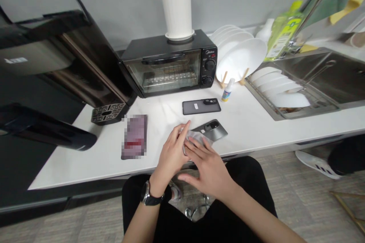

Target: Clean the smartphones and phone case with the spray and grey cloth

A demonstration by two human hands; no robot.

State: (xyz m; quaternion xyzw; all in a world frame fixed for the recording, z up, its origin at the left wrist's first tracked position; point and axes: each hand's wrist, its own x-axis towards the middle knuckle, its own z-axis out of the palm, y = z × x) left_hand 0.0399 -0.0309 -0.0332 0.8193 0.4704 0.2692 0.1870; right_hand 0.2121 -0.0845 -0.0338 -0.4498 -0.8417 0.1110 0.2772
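Observation:
A thin light-grey cloth (205,136) is bunched between my hands at the counter's front edge. My left hand (172,150) is closed on the cloth's left side, its fingertips pointing up and away from me. Across the cloth lies my right hand (209,163), fingers stretched out flat and thumb apart. Partly under the cloth, a grey smartphone (219,132) shows its camera end; the rest is hidden. Just behind it rests a dark phone case (201,107) with a camera cut-out. A small spray bottle (227,91) stands upright to the right.
A blurred-out purplish phone-sized item (135,136) lies on the white counter (108,159) at left. Beyond are a dark drinks machine (94,57), a toaster oven (171,68), racked plates (241,59), a sink (322,83) and a soap bottle (285,30). Another person's shoe (318,164) shows at right.

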